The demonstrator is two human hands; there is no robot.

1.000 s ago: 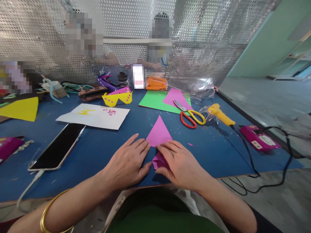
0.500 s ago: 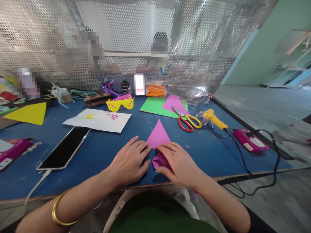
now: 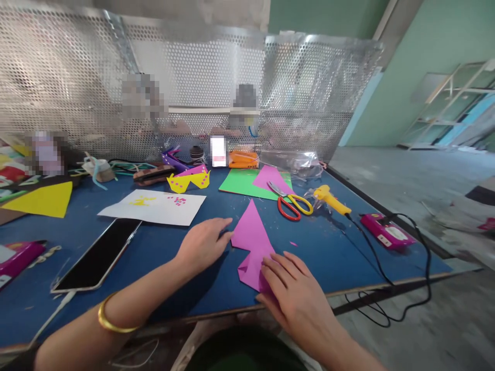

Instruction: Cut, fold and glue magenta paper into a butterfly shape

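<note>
A purple sheet of paper (image 3: 251, 232) lies on the blue table. Its upper part forms a point facing away from me, and its lower part is wider with a small folded corner at the left. My left hand (image 3: 204, 241) is just left of the paper, fingers stretched and thumb near its left edge; whether it touches I cannot tell. Over the lower right of the paper rests my right hand (image 3: 296, 288), its fingers lying flat on it and the thumb at the near edge. The part of the sheet under those fingers is hidden.
Beyond the paper lie scissors (image 3: 293, 206) with red and yellow handles, on green sheets (image 3: 235, 180). At the right are a yellow glue gun (image 3: 331, 200) and a magenta power strip (image 3: 386, 232). A phone (image 3: 98, 255), a white sheet (image 3: 162, 211) and yellow paper glasses (image 3: 188, 181) sit leftward.
The purple paper, mostly covered at its lower part before, now lies spread open. My left hand has moved up and away from the fold; my right hand has shifted down and to the right.
</note>
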